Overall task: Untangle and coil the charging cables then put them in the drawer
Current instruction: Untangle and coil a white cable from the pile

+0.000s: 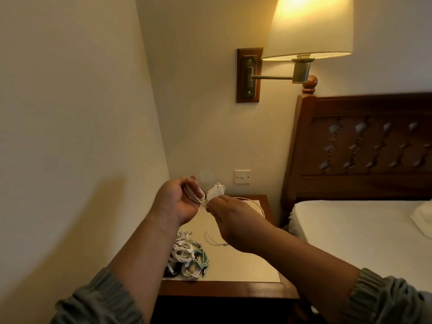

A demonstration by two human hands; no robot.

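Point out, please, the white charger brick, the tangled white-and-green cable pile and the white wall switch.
charger brick (pixel 214 192): head view, top face.
cable pile (pixel 184 253): head view, white middle.
wall switch (pixel 242 177): head view, plate.

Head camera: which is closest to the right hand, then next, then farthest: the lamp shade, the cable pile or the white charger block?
1. White charger block, just above the right hand.
2. Cable pile, down to the left on the nightstand.
3. Lamp shade, high up on the right.
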